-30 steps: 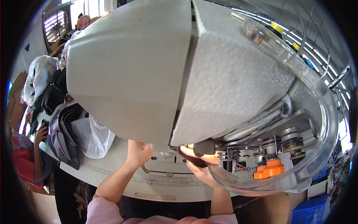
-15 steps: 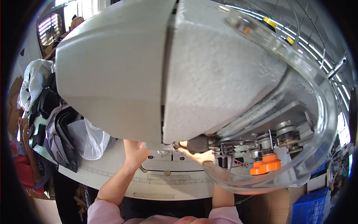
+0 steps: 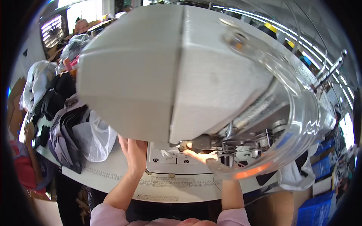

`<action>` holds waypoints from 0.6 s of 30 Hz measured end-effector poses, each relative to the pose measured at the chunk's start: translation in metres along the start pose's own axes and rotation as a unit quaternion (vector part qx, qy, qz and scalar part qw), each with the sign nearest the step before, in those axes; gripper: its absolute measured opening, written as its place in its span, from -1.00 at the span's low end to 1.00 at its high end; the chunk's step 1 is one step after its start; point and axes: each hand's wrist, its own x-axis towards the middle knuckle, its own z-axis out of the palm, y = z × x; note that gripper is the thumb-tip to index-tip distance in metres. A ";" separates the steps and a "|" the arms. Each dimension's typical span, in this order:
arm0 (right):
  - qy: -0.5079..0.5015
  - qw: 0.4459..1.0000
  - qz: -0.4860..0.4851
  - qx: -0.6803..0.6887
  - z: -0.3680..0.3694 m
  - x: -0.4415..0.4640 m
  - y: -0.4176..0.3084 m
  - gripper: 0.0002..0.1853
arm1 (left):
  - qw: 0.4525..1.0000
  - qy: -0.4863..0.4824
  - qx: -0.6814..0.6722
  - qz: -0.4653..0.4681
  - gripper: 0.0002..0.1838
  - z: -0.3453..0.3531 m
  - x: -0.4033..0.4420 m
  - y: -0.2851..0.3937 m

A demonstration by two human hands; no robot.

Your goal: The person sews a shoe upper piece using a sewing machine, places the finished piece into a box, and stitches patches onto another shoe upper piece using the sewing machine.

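Observation:
The large pale head of a sewing machine (image 3: 132, 75) fills the middle of the view and hides part of the work area. To the left of its plate, my left hand (image 3: 134, 154) reaches up beside the machine with its fingers stretched; their tips go out of sight behind the head. My right hand (image 3: 203, 155) is under the machine head near the needle area, one finger pointing left and another fingertip just above it. Dark metal parts cover the rest of that hand, so any grip is hidden. Between the hands lies the metal plate (image 3: 173, 160).
A clear curved guard (image 3: 301, 124) arcs round the right side. On the left of the white table (image 3: 113, 177) lie grey and black fabric pieces (image 3: 68, 135) and a clear plastic bag (image 3: 96, 139). Rulers (image 3: 173, 182) are fixed along the front. Blue crates (image 3: 315, 211) stand at right.
My left hand has moved left, away from the needle area, exposing more of the plate. The right hand stays near the needle. The view has shifted, and the orange knobs are now blurred behind the guard.

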 end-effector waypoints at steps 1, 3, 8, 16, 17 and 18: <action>-0.009 1.000 0.011 -0.014 -0.003 0.000 -0.004 -0.73 | 0.998 -0.022 -0.004 -0.060 -0.79 -0.005 0.007 0.001; -0.011 0.998 -0.025 -0.054 -0.013 0.003 -0.017 -0.73 | 0.983 -0.063 -0.015 -0.171 -0.78 -0.023 0.030 -0.003; 0.085 0.983 0.001 -0.162 -0.025 -0.004 0.058 -0.71 | 0.976 -0.105 0.111 -0.158 -0.79 -0.006 0.071 -0.002; 0.332 0.871 -0.351 0.090 0.072 -0.053 -0.063 -0.62 | 0.908 -0.051 0.378 0.174 -0.57 -0.117 -0.033 0.046; 0.126 0.920 -0.304 0.211 0.075 -0.056 -0.089 -0.65 | 0.897 -0.077 0.402 0.164 -0.57 -0.125 -0.048 0.043; 0.324 0.852 -0.406 -0.064 0.093 -0.063 -0.110 -0.61 | 0.885 -0.101 0.427 0.157 -0.57 -0.134 -0.063 0.043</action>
